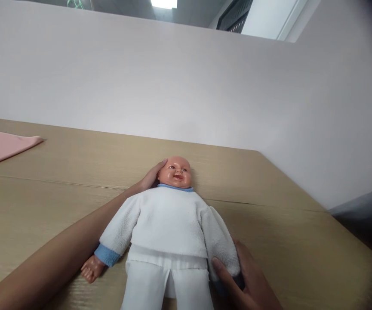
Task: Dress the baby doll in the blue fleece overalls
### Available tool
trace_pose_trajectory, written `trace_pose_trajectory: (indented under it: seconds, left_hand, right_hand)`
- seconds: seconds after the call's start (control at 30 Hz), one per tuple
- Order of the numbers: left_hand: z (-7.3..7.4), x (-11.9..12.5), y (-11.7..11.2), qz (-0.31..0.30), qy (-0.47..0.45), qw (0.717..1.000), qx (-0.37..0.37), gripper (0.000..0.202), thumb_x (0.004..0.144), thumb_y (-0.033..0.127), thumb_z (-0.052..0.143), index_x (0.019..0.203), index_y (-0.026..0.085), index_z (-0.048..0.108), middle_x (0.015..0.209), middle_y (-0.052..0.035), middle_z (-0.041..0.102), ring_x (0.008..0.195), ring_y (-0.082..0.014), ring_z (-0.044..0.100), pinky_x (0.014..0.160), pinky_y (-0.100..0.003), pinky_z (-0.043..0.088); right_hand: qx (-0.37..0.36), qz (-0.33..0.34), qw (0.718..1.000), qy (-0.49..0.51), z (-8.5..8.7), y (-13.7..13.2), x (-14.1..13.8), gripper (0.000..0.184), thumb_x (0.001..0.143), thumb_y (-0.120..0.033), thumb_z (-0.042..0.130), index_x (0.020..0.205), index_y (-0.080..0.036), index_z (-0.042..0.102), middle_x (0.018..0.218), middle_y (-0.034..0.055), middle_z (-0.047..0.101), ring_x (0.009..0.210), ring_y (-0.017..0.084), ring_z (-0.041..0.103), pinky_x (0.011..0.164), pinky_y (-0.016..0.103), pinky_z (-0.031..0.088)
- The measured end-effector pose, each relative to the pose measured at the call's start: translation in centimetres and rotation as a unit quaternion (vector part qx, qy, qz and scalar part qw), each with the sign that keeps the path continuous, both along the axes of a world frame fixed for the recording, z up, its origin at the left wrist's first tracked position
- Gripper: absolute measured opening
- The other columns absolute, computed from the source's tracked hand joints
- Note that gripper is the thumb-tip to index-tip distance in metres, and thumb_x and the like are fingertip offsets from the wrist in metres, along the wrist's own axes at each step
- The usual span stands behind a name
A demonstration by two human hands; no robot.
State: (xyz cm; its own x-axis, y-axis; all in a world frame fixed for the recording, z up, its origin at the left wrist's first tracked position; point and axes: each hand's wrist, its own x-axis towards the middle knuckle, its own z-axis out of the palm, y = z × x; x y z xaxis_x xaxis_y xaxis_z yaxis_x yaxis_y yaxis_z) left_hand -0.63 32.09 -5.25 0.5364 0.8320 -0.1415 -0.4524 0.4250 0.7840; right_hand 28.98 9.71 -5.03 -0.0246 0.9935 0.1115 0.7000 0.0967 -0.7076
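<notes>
A baby doll in a white fleece top with blue collar and cuffs, and white trousers, lies on its back with its head away from me. My left hand cups the side of the doll's head; most of its fingers are hidden behind the head. That forearm runs along the doll's left-hand side in the picture, past its bare plastic hand. At the lower right, my right hand grips the end of the doll's other sleeve between thumb and fingers. The doll's hand on that side is hidden.
The tan tabletop looks like cardboard, with a seam across it. A folded pink cloth lies at the far left. Behind the table rises a white wall with a window opening above. Something dark stands beyond the right edge.
</notes>
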Motion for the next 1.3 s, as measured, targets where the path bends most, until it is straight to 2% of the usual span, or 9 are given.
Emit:
trace_pose_trajectory:
  seconds: [0.13,0.27,0.37,0.47,0.63,0.83,0.97,1.3]
  left_hand:
    - [0.3,0.2,-0.2,-0.002,0.006,1.000,0.017,0.068,0.100,0.075,0.066,0.137,0.020,0.079,0.145,-0.0149,0.080,0.153,-0.0415,0.063,0.133,-0.051,0.048]
    - [0.4,0.2,-0.3,0.009,0.017,1.000,-0.005,0.069,0.099,0.075,0.068,0.137,0.018,0.078,0.143,-0.0160,0.081,0.151,-0.0421,0.065,0.134,-0.051,0.047]
    - [0.3,0.1,-0.3,0.016,0.020,1.000,-0.009,0.069,0.098,0.075,0.070,0.137,0.018,0.079,0.142,-0.0159,0.082,0.153,-0.0413,0.063,0.137,-0.049,0.043]
    - [0.1,0.1,-0.1,0.018,0.017,1.000,-0.010,0.066,0.096,0.074,0.072,0.132,0.020,0.080,0.140,-0.0151,0.083,0.154,-0.0408,0.062,0.138,-0.048,0.040]
    - [-0.1,0.0,0.1,0.017,0.016,1.000,-0.010,0.065,0.096,0.074,0.073,0.131,0.020,0.081,0.138,-0.0150,0.084,0.155,-0.0415,0.061,0.139,-0.049,0.038]
    - [-0.4,0.0,0.3,0.014,0.020,1.000,-0.006,0.070,0.095,0.076,0.073,0.133,0.018,0.081,0.144,-0.0156,0.081,0.155,-0.0432,0.060,0.136,-0.049,0.043]
    - [-0.3,0.0,0.2,0.013,0.022,1.000,-0.003,0.071,0.096,0.076,0.072,0.137,0.018,0.079,0.143,-0.0157,0.081,0.155,-0.0435,0.060,0.135,-0.050,0.044]
    - [0.0,-0.1,0.0,0.005,0.012,1.000,-0.017,0.068,0.096,0.075,0.073,0.132,0.017,0.081,0.145,-0.0167,0.080,0.154,-0.0433,0.061,0.135,-0.052,0.044]
  right_hand:
    - [-0.003,-0.006,1.000,-0.004,0.0,0.1,0.1,0.061,0.100,-0.070,0.063,0.139,-0.025,0.074,0.138,0.0142,0.081,0.129,0.040,0.078,0.115,0.056,0.064]
    - [0.015,-0.006,1.000,0.003,-1.5,0.2,0.6,0.061,0.099,-0.072,0.063,0.137,-0.026,0.075,0.134,0.0136,0.082,0.123,0.040,0.079,0.110,0.056,0.066]
    - [0.030,0.001,1.000,0.006,-2.7,0.2,1.0,0.062,0.099,-0.071,0.065,0.141,-0.027,0.073,0.137,0.0141,0.081,0.127,0.040,0.077,0.111,0.055,0.065]
    - [0.031,0.005,0.999,0.006,-3.0,0.1,1.1,0.062,0.100,-0.069,0.065,0.143,-0.026,0.072,0.140,0.0149,0.079,0.129,0.040,0.076,0.111,0.054,0.065]
    - [0.034,0.013,0.999,0.007,-2.0,0.1,0.7,0.058,0.101,-0.068,0.065,0.140,-0.027,0.073,0.133,0.0138,0.081,0.123,0.039,0.078,0.108,0.053,0.066]
    - [0.025,0.006,1.000,0.010,-0.2,0.1,-0.1,0.056,0.098,-0.069,0.068,0.133,-0.027,0.077,0.133,0.0136,0.083,0.124,0.040,0.079,0.106,0.051,0.068]
    - [0.030,0.010,0.999,0.013,0.0,0.0,-0.2,0.056,0.099,-0.069,0.066,0.135,-0.027,0.076,0.131,0.0131,0.083,0.121,0.039,0.080,0.105,0.053,0.069]
    - [0.024,0.014,0.999,0.019,0.1,-0.1,-0.1,0.055,0.100,-0.064,0.069,0.137,-0.025,0.076,0.130,0.0146,0.083,0.120,0.039,0.080,0.106,0.053,0.068]
